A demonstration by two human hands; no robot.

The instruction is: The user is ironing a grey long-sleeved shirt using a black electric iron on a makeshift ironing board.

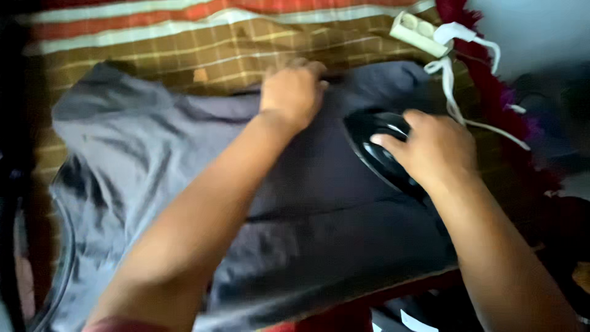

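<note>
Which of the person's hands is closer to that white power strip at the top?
The right. The right hand grips the black iron below the white power strip, its white cord alongside. The left hand presses the dark grey garment farther off to the left.

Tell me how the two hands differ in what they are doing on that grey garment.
The left hand lies flat on the grey garment near its far edge, holding nothing; the right hand is wrapped around the black iron. The left hand sits farther up toward the checked cloth; the right hand is nearer, beside the white cord. Both are over the same garment.
</note>
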